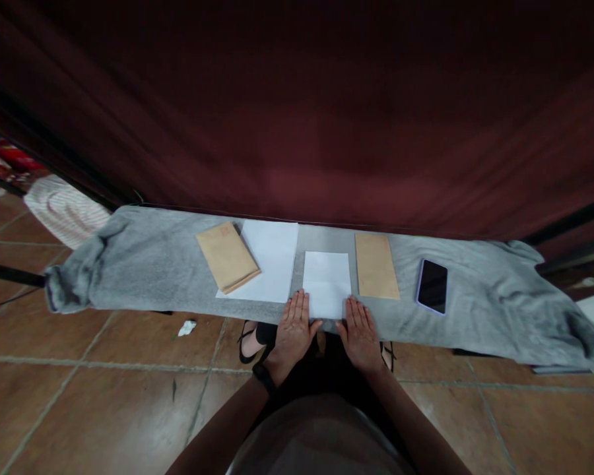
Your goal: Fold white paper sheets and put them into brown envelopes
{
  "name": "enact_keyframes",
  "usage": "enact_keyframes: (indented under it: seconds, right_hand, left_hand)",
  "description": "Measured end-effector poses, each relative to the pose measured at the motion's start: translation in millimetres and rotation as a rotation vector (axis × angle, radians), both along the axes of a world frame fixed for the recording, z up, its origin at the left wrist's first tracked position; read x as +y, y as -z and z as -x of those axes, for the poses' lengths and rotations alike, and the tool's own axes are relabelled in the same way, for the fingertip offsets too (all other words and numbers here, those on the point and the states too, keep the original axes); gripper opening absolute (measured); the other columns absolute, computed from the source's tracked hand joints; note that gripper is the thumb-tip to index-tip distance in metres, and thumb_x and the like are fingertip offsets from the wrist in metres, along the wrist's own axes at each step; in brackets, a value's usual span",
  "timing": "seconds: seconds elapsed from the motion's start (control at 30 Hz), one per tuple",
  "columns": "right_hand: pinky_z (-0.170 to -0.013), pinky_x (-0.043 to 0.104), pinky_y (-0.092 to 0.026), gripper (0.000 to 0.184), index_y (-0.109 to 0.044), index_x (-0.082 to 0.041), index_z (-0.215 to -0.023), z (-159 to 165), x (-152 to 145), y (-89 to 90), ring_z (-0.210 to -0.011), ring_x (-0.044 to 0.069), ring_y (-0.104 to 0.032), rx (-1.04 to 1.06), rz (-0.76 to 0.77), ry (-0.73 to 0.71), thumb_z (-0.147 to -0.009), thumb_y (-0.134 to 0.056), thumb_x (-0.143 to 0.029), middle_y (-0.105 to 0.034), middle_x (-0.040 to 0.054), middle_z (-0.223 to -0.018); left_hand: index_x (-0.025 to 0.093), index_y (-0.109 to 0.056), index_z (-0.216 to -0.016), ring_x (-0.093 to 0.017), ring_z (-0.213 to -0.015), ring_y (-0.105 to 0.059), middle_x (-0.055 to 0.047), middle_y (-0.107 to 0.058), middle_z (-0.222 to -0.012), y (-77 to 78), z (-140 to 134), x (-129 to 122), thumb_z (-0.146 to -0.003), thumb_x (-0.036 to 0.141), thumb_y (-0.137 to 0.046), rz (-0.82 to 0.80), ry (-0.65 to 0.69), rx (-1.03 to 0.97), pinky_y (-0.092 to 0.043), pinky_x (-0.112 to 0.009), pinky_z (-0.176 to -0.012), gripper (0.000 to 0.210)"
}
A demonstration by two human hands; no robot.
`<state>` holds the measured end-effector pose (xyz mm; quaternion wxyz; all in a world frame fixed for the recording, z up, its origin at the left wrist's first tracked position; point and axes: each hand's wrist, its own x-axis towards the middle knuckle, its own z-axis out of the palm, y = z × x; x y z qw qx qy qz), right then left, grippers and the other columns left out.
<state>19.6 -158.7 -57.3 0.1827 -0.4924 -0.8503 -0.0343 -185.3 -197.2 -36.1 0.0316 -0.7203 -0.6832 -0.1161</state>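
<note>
A small white sheet of paper (327, 284) with a crease across its middle lies flat on the grey cloth, straight in front of me. My left hand (294, 330) rests at its lower left edge, fingers stretched out and pointing forward. At the lower right edge lies my right hand (360, 333), also flat with its fingers extended. Neither hand grips anything. Just right of the sheet is a single brown envelope (377, 266). To the left, a stack of brown envelopes (228, 256) partly covers larger white paper (274, 257).
A phone (432, 285) with a pale purple case lies on the right side of the grey cloth (153, 264), which covers a narrow table. Behind it hangs a dark red curtain (301, 132). Striped fabric (66, 210) hangs at the left. Brown floor tiles (113, 396) show below.
</note>
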Motion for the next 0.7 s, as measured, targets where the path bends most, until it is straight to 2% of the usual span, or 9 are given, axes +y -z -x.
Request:
enact_keyframes:
  seconds: [0.13, 0.23, 0.33, 0.43, 0.53, 0.7]
  right_hand:
    - [-0.119, 0.048, -0.03, 0.066, -0.023, -0.007, -0.159, -2, -1, -3.7, -0.147, 0.029, -0.035, 0.002, 0.031, 0.006, -0.105, -0.034, -0.044, -0.038, 0.019, -0.158]
    - [-0.12, 0.05, -0.029, 0.065, -0.023, -0.008, -0.159, 5, -4, -8.0, -0.148, 0.028, -0.034, 0.013, 0.054, -0.001, -0.106, -0.032, -0.044, -0.038, 0.0183, -0.159]
    - [-0.121, 0.049, -0.027, 0.06, -0.026, -0.011, -0.158, 16, -12, -10.4, -0.148, 0.027, -0.035, -0.001, 0.075, -0.087, -0.106, -0.031, -0.04, -0.038, 0.0146, -0.159]
    - [-0.122, 0.048, -0.025, 0.057, -0.031, -0.012, -0.157, 20, -20, -9.5, -0.147, 0.027, -0.036, -0.015, 0.075, -0.135, -0.106, -0.033, -0.038, -0.039, 0.0136, -0.159]
    - [-0.121, 0.049, -0.025, 0.059, -0.031, -0.01, -0.157, 14, -22, -7.2, -0.147, 0.028, -0.037, -0.028, 0.06, -0.124, -0.106, -0.036, -0.039, -0.039, 0.0154, -0.159]
    - [-0.121, 0.049, -0.026, 0.062, -0.024, -0.01, -0.159, -3, -19, -4.9, -0.146, 0.028, -0.037, -0.034, 0.043, -0.136, -0.105, -0.038, -0.039, -0.037, 0.0158, -0.16]
  left_hand:
    - [0.003, -0.016, -0.158, -0.03, -0.153, -0.02, -0.022, -0.029, -0.161, -9.1, -2, -5, -0.103, 0.046, -0.039, 0.011, 0.001, 0.029, -0.028, -0.051, -0.123, 0.074]
    - [0.006, -0.013, -0.16, -0.029, -0.154, -0.018, -0.019, -0.023, -0.164, -14.0, -14, -7, -0.101, 0.043, -0.041, 0.018, 0.084, 0.037, -0.026, -0.05, -0.124, 0.074]
    - [0.006, -0.009, -0.16, -0.026, -0.153, -0.021, -0.018, -0.022, -0.165, -10.4, -28, -9, -0.099, 0.032, -0.041, 0.034, 0.178, 0.057, -0.024, -0.047, -0.125, 0.073]
    - [0.004, -0.013, -0.159, -0.026, -0.153, -0.023, -0.019, -0.024, -0.164, -3.9, -32, -11, -0.098, 0.025, -0.039, 0.061, 0.213, 0.086, -0.022, -0.046, -0.125, 0.07]
    - [0.005, -0.02, -0.158, -0.027, -0.153, -0.019, -0.019, -0.022, -0.164, -2.5, -24, -11, -0.1, 0.033, -0.041, 0.091, 0.261, 0.083, -0.021, -0.046, -0.125, 0.068]
    - [0.003, -0.024, -0.156, -0.029, -0.154, -0.016, -0.022, -0.02, -0.164, -8.0, -9, -14, -0.099, 0.048, -0.047, 0.119, 0.288, 0.077, -0.02, -0.046, -0.126, 0.077]
